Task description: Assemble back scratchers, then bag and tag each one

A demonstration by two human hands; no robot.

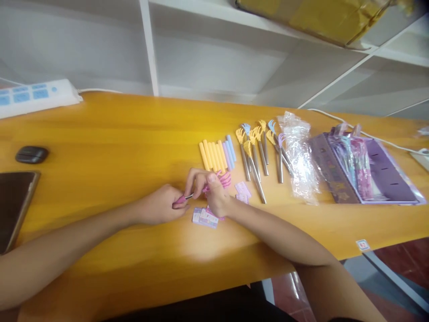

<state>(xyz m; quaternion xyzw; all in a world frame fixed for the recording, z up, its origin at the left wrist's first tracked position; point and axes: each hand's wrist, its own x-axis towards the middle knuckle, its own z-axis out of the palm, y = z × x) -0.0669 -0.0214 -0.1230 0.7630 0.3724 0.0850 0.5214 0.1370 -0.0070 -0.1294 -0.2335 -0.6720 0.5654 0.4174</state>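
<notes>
A pink back scratcher (225, 180) with a claw-shaped head and a thin metal rod is held between both hands. My left hand (165, 203) is closed round its pink handle end. Near the claw, my right hand (214, 192) grips the other end, thumb up. Small printed cards (204, 217) lie on the table just below my right hand, and more lilac cards (243, 192) lie to its right. Beyond the hands, yellow, purple and blue handle tubes (214, 155) are lined up in a row. Several back scratcher heads on metal rods (258, 152) lie to the right of them.
Clear plastic sleeves (300, 156) are piled beside a purple display box (385, 170) holding packed scratchers. At left are a power strip (40, 96), a black case (31, 154) and a dark tablet-like device (15, 208). A cardboard box (311, 18) sits on the shelf above.
</notes>
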